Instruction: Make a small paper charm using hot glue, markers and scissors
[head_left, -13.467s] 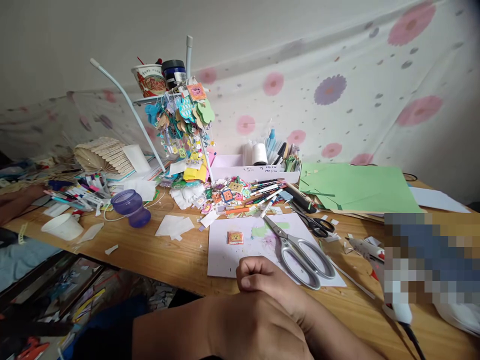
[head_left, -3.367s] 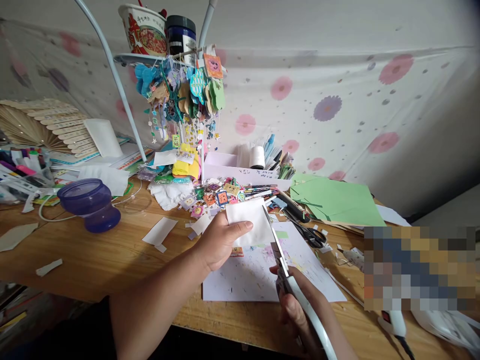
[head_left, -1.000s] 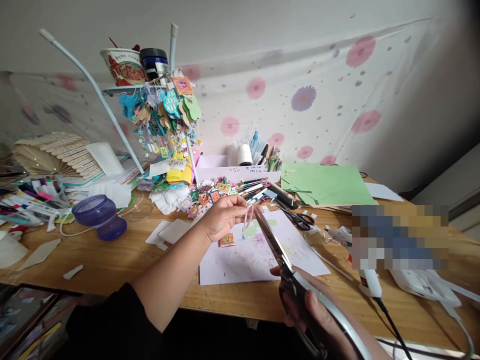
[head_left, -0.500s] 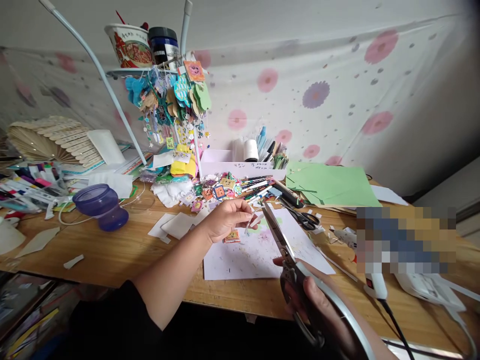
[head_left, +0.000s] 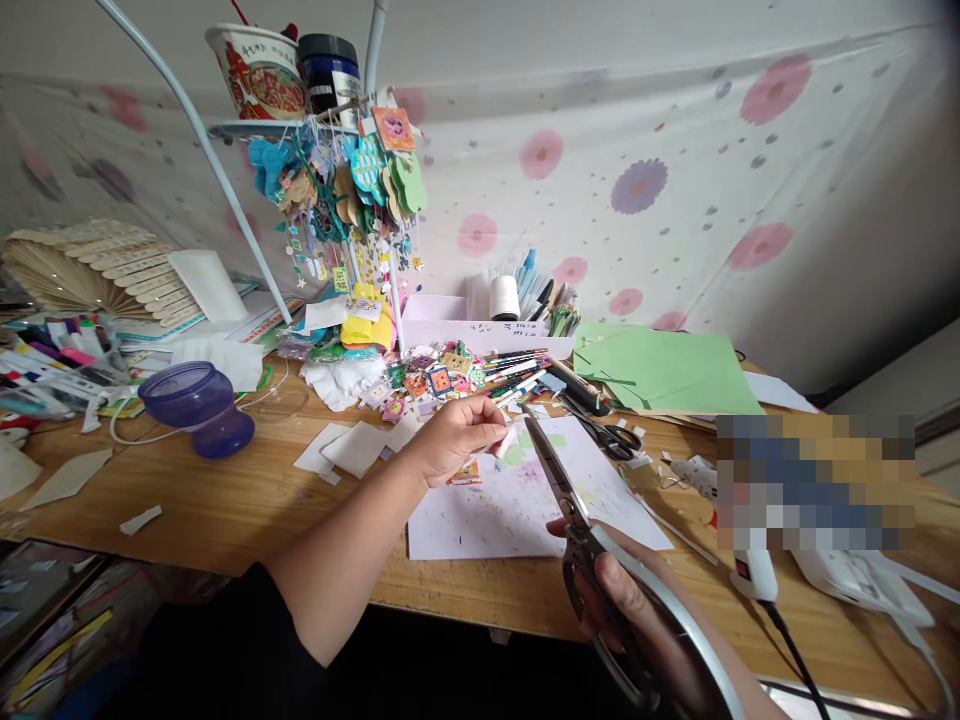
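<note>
Between thumb and fingers, my left hand (head_left: 463, 440) pinches a small piece of white paper (head_left: 512, 437). My right hand (head_left: 626, 590) is wrapped round the handles of large metal scissors (head_left: 564, 490), whose blades point up and away, with the tips close to the right of the paper piece. Below both hands lies a white sheet (head_left: 480, 525) marked with colored specks and smudges. A small orange drawn card (head_left: 468, 473) rests on that sheet, partly hidden under my left hand.
Colorful cut-outs (head_left: 439, 380) and pens (head_left: 517, 372) lie behind my hands. Black scissors (head_left: 616, 440), green paper (head_left: 675, 365) and a hot glue gun (head_left: 752, 570) are to the right. A purple jar (head_left: 202, 410) stands left. Paper ornaments hang from a white rack (head_left: 247, 235).
The paper piece in my left hand has turned and shows more of its white face. The scissor blades look closer together, and the view has shifted slightly.
</note>
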